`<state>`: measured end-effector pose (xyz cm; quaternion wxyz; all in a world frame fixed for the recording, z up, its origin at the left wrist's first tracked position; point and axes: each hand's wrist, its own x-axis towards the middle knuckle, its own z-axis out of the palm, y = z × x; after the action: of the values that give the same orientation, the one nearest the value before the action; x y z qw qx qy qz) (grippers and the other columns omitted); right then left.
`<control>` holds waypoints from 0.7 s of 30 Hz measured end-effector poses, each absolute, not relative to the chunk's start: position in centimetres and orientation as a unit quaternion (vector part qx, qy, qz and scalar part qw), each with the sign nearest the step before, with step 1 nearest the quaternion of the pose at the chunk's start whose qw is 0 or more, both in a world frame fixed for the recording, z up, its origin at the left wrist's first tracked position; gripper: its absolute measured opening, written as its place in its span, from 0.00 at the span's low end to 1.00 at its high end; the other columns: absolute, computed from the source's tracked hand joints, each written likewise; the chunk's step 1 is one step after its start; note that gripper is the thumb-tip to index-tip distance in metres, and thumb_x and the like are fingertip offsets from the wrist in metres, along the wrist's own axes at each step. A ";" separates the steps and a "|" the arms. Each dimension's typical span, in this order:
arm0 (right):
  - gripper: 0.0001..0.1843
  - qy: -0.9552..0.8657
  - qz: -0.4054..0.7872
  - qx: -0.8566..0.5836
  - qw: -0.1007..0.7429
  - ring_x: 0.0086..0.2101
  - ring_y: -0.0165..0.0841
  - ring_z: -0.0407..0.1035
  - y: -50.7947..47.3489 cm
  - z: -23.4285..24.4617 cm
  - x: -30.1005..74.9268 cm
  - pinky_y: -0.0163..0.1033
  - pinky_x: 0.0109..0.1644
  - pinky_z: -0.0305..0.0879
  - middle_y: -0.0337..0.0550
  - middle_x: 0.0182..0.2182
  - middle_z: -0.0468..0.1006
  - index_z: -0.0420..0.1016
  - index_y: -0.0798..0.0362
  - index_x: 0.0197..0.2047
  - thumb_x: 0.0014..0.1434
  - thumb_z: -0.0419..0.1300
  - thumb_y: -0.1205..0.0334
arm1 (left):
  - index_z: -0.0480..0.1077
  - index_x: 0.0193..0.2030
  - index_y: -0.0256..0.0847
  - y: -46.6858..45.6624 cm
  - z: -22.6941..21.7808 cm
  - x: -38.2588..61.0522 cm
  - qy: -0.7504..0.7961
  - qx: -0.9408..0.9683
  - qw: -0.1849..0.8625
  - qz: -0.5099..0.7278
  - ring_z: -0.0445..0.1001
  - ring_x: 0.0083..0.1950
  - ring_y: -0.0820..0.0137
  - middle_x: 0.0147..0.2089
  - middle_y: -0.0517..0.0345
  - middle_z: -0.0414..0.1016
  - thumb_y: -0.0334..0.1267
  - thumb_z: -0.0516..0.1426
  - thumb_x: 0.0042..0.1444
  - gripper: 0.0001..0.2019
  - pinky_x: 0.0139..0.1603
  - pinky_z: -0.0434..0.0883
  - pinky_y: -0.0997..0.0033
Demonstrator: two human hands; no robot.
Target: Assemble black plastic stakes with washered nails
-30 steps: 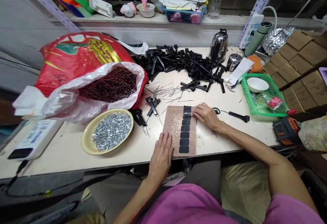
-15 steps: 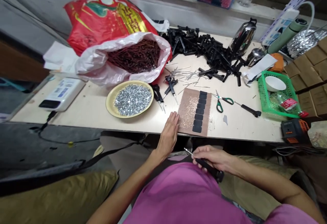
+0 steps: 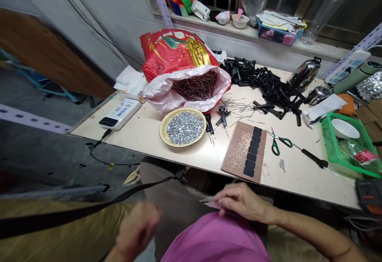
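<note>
My left hand (image 3: 139, 226), blurred by motion, is raised over the left side of my lap with its fingers curled in. Whatever it may hold is hidden. Above my lap, in front of the pink shirt, my right hand (image 3: 243, 203) is closed, thumb against fingers. A thin greyish piece (image 3: 207, 199) shows at its fingertips, too unclear to name. On the table edge just beyond lies a brown board (image 3: 235, 156) bearing a column of black patches (image 3: 252, 152). A yellow bowl (image 3: 162, 132) of small silvery metal pieces (image 3: 185, 128) stands to its left.
Black-handled tools (image 3: 223, 116) and thin metal rods (image 3: 238, 106) lie behind the board. Scissors (image 3: 276, 144) and another black-handled tool (image 3: 313, 157) are at right, before a green basket (image 3: 331, 150). Farther back are a red bag (image 3: 170, 53) and a black heap of parts (image 3: 262, 81).
My left hand has left the board's edge, moving down and left, and curled up. The black-handled tool in my right hand no longer shows. The view has swung left and up.
</note>
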<state>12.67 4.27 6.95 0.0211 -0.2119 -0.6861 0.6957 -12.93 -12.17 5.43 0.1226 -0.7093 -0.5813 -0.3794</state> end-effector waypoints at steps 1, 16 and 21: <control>0.18 -0.800 0.566 -0.182 0.075 0.41 0.35 0.72 6.0 7.6 11.8 0.43 0.46 0.68 0.51 0.42 0.78 0.74 0.56 0.50 0.68 0.49 0.56 | 0.69 0.32 0.45 -11.2 6.1 -14.5 -0.627 -0.655 0.184 -0.380 0.71 0.22 0.69 0.22 0.62 0.73 0.26 0.52 0.55 0.09 0.22 0.67 0.72; 0.15 -0.958 -0.148 0.198 0.144 0.33 0.31 0.65 23.3 4.8 0.7 0.38 0.36 0.58 0.43 0.33 0.76 0.72 0.55 0.31 0.67 0.48 0.71 | 0.75 0.39 0.40 9.4 4.4 -21.7 -0.706 -0.694 0.076 -0.120 0.68 0.40 0.62 0.36 0.50 0.74 0.36 0.51 0.62 0.11 0.37 0.67 0.66; 0.15 -0.946 -0.053 0.198 0.251 0.47 0.34 0.69 22.9 4.9 1.2 0.41 0.47 0.65 0.46 0.43 0.78 0.72 0.55 0.39 0.67 0.45 0.73 | 0.74 0.37 0.40 10.0 4.5 -21.9 -0.660 -0.741 0.083 -0.092 0.68 0.39 0.64 0.33 0.52 0.73 0.33 0.50 0.62 0.11 0.38 0.66 0.66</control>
<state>1.20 22.94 4.87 0.2511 0.1982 -0.9460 -0.0527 -21.90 10.02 4.53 0.0831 -0.7407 -0.6603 -0.0919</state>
